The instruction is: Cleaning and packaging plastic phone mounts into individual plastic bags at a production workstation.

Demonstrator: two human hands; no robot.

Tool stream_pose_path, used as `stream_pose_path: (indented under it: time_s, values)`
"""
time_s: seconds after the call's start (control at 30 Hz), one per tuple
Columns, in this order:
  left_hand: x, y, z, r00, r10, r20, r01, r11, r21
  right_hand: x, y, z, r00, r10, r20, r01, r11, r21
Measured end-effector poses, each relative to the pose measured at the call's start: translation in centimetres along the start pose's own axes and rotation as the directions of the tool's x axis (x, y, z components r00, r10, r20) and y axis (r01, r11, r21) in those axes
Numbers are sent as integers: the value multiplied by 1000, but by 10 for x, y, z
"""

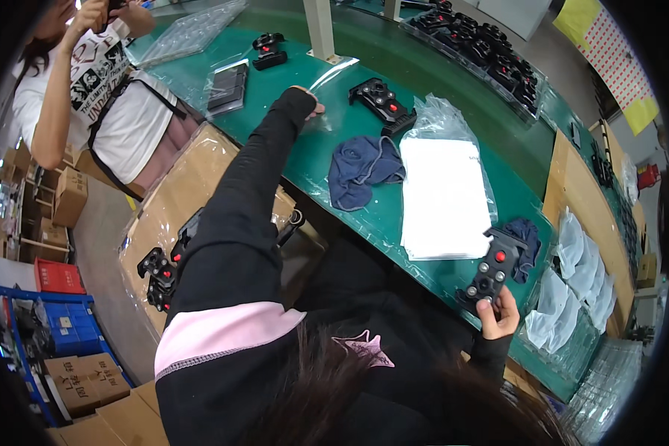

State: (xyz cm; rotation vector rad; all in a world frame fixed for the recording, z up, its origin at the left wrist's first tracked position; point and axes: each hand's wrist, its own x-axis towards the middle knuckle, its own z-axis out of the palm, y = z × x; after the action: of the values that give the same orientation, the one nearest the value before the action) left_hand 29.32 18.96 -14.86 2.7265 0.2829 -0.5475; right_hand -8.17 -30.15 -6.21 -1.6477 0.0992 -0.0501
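My left arm reaches far across the green table. At its end my left hand [317, 108] is partly hidden by its black cuff, its fingers closed on a clear plastic bag [338, 72]. At the near right edge my right hand [499, 316] grips the lower end of a black plastic device [492, 271] with a red button and round silver fittings, held up above the table. A similar black device [383, 102] lies beyond the middle of the table. Between my hands are a crumpled dark blue cloth [364, 169] and a stack of white sheets [447, 197] on clear plastic.
Another dark cloth [526, 249] lies beside my right hand. White plastic bags [565, 297] lie at the right. Several black devices fill a clear tray [476, 52] at the back; others rest on a carton [201, 167] at left. A co-worker [119, 104] stands far left. A post [320, 30] rises from the table.
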Motion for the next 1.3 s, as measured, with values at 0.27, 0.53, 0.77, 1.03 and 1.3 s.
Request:
stream_pose_path:
  time_s: [0.27, 0.53, 0.77, 1.03, 1.3]
  values:
    - [-72, 30, -22, 956, -191, -221, 191, 981, -23, 51, -24, 105, 915, -172, 365, 275, 928, -250]
    - [-68, 111, -38, 989, -127, -76, 143, 952, 270, 74, -6, 173, 791, -343, 508, 533, 793, -295]
    - [4, 72, -14, 992, 92, -84, -66, 959, 275, 79, 18, 182, 890, -95, 445, 194, 964, -184]
    - [57, -118, -134, 954, -168, -248, 52, 908, -416, 86, 28, 192, 731, -433, 527, 621, 743, -252]
    - [115, -237, -148, 797, -95, -596, -235, 860, -453, 95, 32, 200, 724, -447, 526, 650, 698, -302]
